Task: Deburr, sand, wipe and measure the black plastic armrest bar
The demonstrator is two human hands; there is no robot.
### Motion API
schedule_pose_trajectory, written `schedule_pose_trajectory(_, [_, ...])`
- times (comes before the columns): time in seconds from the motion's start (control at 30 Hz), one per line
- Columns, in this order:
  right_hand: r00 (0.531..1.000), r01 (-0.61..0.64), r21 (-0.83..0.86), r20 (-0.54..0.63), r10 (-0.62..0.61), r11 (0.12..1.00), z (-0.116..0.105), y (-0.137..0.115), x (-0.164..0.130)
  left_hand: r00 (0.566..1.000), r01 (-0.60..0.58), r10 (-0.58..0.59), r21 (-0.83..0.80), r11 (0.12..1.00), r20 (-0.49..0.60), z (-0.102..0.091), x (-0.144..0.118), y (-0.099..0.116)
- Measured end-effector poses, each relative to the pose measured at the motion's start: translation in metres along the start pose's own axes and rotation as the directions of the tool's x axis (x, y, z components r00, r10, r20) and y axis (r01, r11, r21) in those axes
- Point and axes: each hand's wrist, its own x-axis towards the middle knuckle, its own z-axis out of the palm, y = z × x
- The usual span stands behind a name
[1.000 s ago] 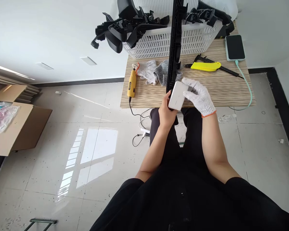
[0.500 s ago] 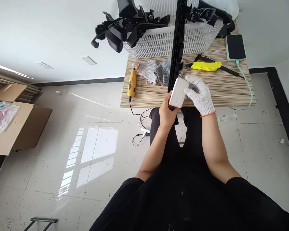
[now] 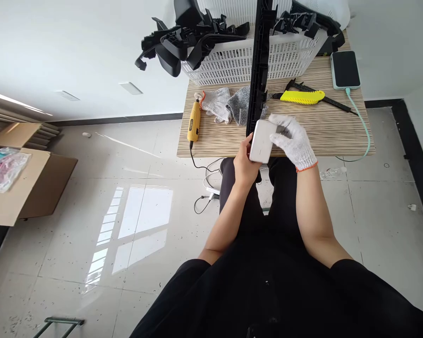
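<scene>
My bare left hand [image 3: 246, 164] is closed around the lower left side of a flat white block with rounded corners [image 3: 261, 145]. My right hand [image 3: 293, 141] wears a white knit glove with an orange cuff. Its thumb lies over the block's right side and its fingertips touch the top right corner. Behind the block, a long black plastic strip [image 3: 259, 65] runs from the basket down toward my lap. Whether my left hand also touches the strip is hidden.
A white basket [image 3: 229, 63] holds black plastic parts [image 3: 183, 40]. On the wood-grain table [image 3: 324, 136] lie a yellow corded tool [image 3: 194, 123], gloves [image 3: 216, 103], a yellow-handled knife [image 3: 302, 97], black calipers [image 3: 334, 102] and a phone [image 3: 345, 70] on a cable. An open carton [image 3: 45, 188] stands left.
The white block has turned slightly more upright and shifted a little toward me. My gloved right hand has moved slightly down and right with it. The black strip leans slightly differently.
</scene>
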Motion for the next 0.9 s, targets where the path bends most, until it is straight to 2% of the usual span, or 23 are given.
schedule_pose_trajectory(0.07, [1.0, -0.005, 0.0, -0.005, 0.005, 1.0, 0.0, 0.0, -0.001, 1.0, 0.002, -0.002, -0.003, 1.0, -0.007, 0.0, 0.0, 0.0])
schedule_pose_trajectory(0.17, [0.978, -0.023, 0.061, -0.206, 0.035, 0.998, -0.001, 0.003, -0.001, 1.0, 0.002, -0.002, -0.092, 0.996, -0.005, 0.002, 0.0, 0.0])
schedule_pose_trajectory(0.2, [0.969, -0.038, 0.094, -0.241, 0.059, 0.995, -0.001, 0.004, -0.001, 1.0, 0.001, -0.001, -0.112, 0.994, -0.003, 0.002, 0.0, -0.001])
schedule_pose_trajectory(0.33, [0.983, -0.085, 0.183, -0.146, 0.113, 0.979, -0.003, 0.005, -0.001, 1.0, -0.012, 0.01, -0.123, 0.992, -0.013, 0.004, 0.001, -0.004])
schedule_pose_trajectory(0.53, [0.988, -0.071, 0.326, -0.105, 0.111, 0.943, -0.003, -0.001, -0.001, 0.999, -0.041, 0.039, -0.12, 0.992, -0.018, 0.003, 0.001, -0.003])
schedule_pose_trajectory(0.8, [0.951, -0.2, 0.274, -0.177, 0.254, 0.941, 0.001, -0.013, -0.001, 0.998, -0.068, 0.066, -0.105, 0.992, -0.018, 0.002, 0.0, -0.003])
schedule_pose_trajectory(0.9, [0.933, -0.203, 0.305, -0.228, 0.279, 0.93, -0.001, -0.014, 0.0, 0.997, -0.074, 0.073, -0.094, 0.993, -0.015, 0.003, 0.0, -0.004])
